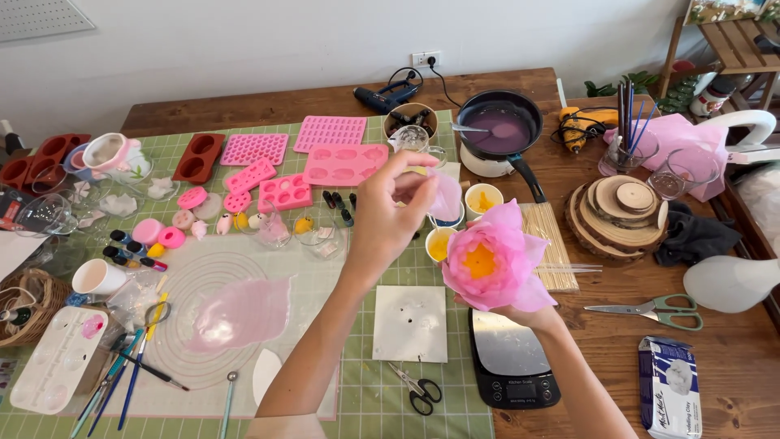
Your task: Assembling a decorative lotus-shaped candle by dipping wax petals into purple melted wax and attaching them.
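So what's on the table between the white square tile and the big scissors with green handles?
In the head view, a black kitchen scale with a shiny top sits between the white tile and the green-handled scissors.

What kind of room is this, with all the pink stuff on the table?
It looks like a home craft room. On the wooden table lie pink silicone moulds, paintbrushes and scissors. The right hand holds a pink handmade flower, and the left hand holds a thin pink petal.
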